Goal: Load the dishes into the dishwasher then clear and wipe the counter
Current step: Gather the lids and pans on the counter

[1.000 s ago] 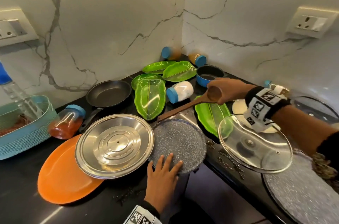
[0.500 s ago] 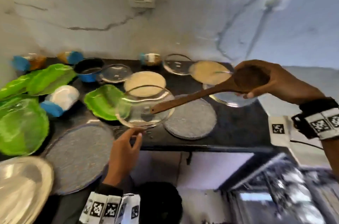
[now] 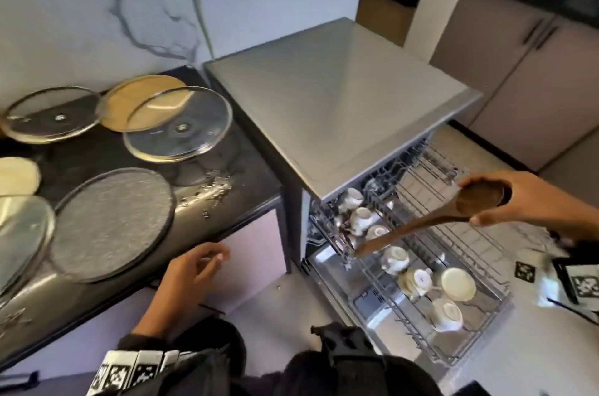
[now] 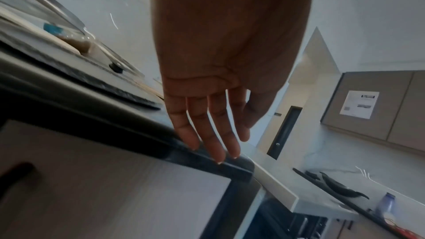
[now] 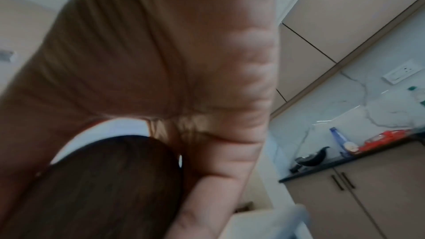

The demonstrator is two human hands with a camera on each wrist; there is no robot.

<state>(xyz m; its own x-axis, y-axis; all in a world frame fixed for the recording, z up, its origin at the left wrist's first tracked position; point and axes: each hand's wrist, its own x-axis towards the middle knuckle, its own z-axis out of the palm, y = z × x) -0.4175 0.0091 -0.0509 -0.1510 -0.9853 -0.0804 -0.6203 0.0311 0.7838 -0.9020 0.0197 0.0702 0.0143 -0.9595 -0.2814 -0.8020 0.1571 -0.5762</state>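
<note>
Now, from the head view, the right hand [image 3: 518, 198] is at about 3 o'clock and holds the wooden spoon [image 3: 431, 217] by its bowl, with the fingers curled around the bowl and the handle pointing down toward 8 o'clock. The handle tip is over the left edge of the upper rack [image 3: 453, 201] of the open dishwasher [image 3: 340, 97], near the white cups [image 3: 359, 217] that stand in the rack; I cannot tell if the tip touches the wires. More cups and a small pale plate [image 3: 458, 284] lie at the front of the rack. The left hand [image 3: 191, 269] is at about 7 o'clock, below the front edge of the black counter [image 3: 252, 175], with fingers loosely bent and holding nothing. On the counter, at 9 to 10 o'clock, lie a grey speckled round plate [image 3: 110, 227], two glass lids [image 3: 178, 123] and a beige plate [image 3: 142, 104] partly under one lid. In the left wrist view, the left hand [image 4: 216, 79] shows its fingers [image 4: 214, 134] straight and slightly apart, with the tips at the dark edge of the counter [image 4: 138, 132]; contact is not certain. In the right wrist view, which is blurred, the right hand [image 5: 184, 61] wraps around the dark bowl of the wooden spoon [image 5: 103, 188] at 7 o'clock, and the fingers press on its rim.
</note>
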